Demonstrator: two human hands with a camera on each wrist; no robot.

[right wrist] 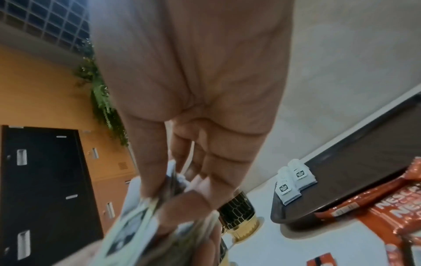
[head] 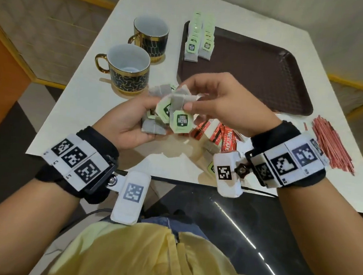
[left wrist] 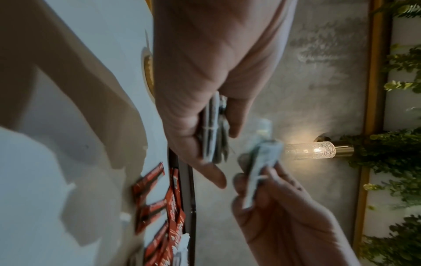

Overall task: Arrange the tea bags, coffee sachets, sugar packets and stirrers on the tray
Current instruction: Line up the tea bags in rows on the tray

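My left hand (head: pixel 142 121) holds a bunch of green-tagged tea bags (head: pixel 155 126) above the table's near part. My right hand (head: pixel 190 96) pinches one grey tea bag (head: pixel 182 99) at the top of that bunch. The left wrist view shows the left hand (left wrist: pixel 214 136) gripping its tea bags (left wrist: pixel 210 133) while the right hand (left wrist: pixel 255 181) pinches a bag (left wrist: pixel 259 167). Two rows of tea bags (head: pixel 198 42) lie on the brown tray (head: pixel 257 78) at its far left corner. Red coffee sachets (head: pixel 221 138) lie under my right hand. Red stirrers (head: pixel 332 145) are piled to the right.
Two black-and-gold cups (head: pixel 129 68) (head: pixel 151 37) stand left of the tray on the white table (head: pixel 88 99). White packets (head: pixel 207 128) lie mixed among the sachets. The right wrist view shows the tray (right wrist: pixel 364 162), its tea bags (right wrist: pixel 293 181), sachets (right wrist: pixel 387 207) and a cup (right wrist: pixel 237 216).
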